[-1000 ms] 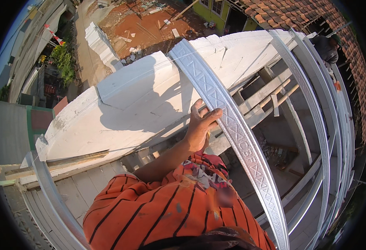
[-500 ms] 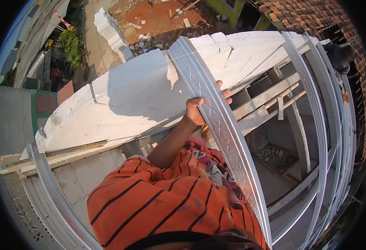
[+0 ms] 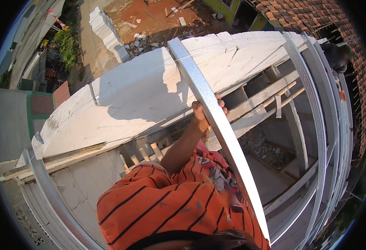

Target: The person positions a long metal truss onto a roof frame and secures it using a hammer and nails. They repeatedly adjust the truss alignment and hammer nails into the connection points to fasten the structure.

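My left hand (image 3: 200, 115) is closed round a long galvanized steel channel (image 3: 232, 143) from beneath, thumb on its left side and fingers curled over its right. The channel's smooth, shiny flat face is up. Its far end lies at the top of a white block wall (image 3: 133, 100), near a thin string line. The near end runs down past the right side of my orange striped shirt (image 3: 158, 204) to the lower edge. My right hand is not in view.
More steel channels (image 3: 309, 87) span the right side, and another channel (image 3: 49, 187) the left. A person (image 3: 337, 58) is at the far right. Concrete beams (image 3: 270, 89) cross a deep opening with rubble (image 3: 266, 150) below. A tiled roof (image 3: 307, 16) stands beyond.
The channel has been rolled over: its ribbed, patterned face was up before, its smooth face is up now. My left hand keeps its hold, shifted slightly nearer.
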`<state>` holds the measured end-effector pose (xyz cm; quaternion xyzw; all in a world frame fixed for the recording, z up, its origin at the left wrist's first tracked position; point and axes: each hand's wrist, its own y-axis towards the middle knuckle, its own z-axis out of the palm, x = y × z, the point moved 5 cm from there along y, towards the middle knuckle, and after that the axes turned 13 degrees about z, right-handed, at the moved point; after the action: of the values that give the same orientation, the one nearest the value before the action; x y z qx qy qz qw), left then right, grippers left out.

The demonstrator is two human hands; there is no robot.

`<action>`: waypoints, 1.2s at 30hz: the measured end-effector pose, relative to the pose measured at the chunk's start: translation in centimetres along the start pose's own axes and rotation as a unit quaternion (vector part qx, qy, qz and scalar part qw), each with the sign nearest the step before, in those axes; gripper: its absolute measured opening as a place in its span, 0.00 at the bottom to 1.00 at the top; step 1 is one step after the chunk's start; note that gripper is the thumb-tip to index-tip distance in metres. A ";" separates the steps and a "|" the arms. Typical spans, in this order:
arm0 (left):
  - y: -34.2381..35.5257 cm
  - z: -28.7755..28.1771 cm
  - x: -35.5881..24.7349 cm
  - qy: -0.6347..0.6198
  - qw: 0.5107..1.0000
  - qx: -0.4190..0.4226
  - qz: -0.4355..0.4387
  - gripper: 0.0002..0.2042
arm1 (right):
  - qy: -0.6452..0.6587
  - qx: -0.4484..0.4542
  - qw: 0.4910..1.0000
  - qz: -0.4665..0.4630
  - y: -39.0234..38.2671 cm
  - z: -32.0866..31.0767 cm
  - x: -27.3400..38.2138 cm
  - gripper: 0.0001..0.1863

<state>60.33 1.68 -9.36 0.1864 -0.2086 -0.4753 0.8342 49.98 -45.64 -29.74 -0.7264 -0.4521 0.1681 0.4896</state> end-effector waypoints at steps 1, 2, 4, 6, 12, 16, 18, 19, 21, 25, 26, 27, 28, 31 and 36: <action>0.0 -0.1 0.0 -0.016 1.000 0.025 0.002 0.27 | -0.003 -0.004 1.000 -0.008 0.0 0.1 0.3 0.10; 0.0 -0.2 0.1 -0.019 0.999 0.031 0.001 0.26 | -0.005 -0.006 1.000 -0.011 -0.1 0.1 0.2 0.10; 0.0 -0.2 0.2 -0.025 0.999 0.041 0.001 0.25 | -0.008 -0.012 1.000 -0.013 -0.7 0.1 -0.3 0.10; -0.3 -0.9 0.2 -0.018 0.999 0.031 0.001 0.25 | -0.014 -0.019 1.000 -0.019 -1.1 0.3 -0.3 0.10; 0.0 -0.8 -0.3 -0.003 1.000 0.019 -0.024 0.30 | -0.047 -0.043 0.994 -0.090 -4.5 0.0 3.8 0.10; 1.5 -1.0 0.2 0.000 0.998 0.031 -0.057 0.29 | -0.076 -0.092 0.969 -0.215 -5.3 0.4 4.0 0.10; 1.7 -1.0 -0.5 0.016 0.999 0.041 -0.012 0.27 | -0.105 -0.119 0.938 -0.308 -7.2 0.1 6.6 0.10; 2.1 -0.2 -0.5 0.006 0.998 0.053 -0.026 0.26 | -0.114 -0.126 0.923 -0.346 -8.5 0.0 8.0 0.10; 1.5 1.9 -3.3 0.073 0.996 0.053 0.029 0.27 | -0.158 -0.084 0.889 -0.422 -10.4 -1.6 13.1 0.10; 2.3 -0.7 -0.5 0.034 0.998 0.023 -0.037 0.28 | -0.113 -0.012 0.944 -0.309 -20.9 -1.1 20.0 0.10; 2.1 -0.9 -0.9 0.034 0.999 0.018 -0.038 0.29 | -0.122 0.011 0.950 -0.288 -23.9 -1.3 22.4 0.10; 1.9 -1.2 -1.3 0.034 0.999 0.014 -0.037 0.29 | -0.132 0.035 0.954 -0.267 -26.2 -1.4 23.6 0.09; 1.8 -1.3 -1.5 0.030 0.999 0.009 -0.040 0.29 | -0.101 0.036 0.951 -0.289 -27.8 -1.7 24.1 0.09; 1.9 -0.6 -1.3 0.020 0.999 0.005 -0.038 0.31 | 0.014 0.006 0.941 -0.339 -33.2 -3.2 25.7 0.11; 1.3 -0.8 -0.8 0.032 0.998 -0.053 0.001 0.32 | 0.021 -0.180 0.905 -0.386 -37.2 -7.5 26.3 0.15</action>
<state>61.29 3.09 -9.50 0.1569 -0.1566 -0.4782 0.8498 50.92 -24.13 11.04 -0.5745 -0.7093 -0.1332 0.3861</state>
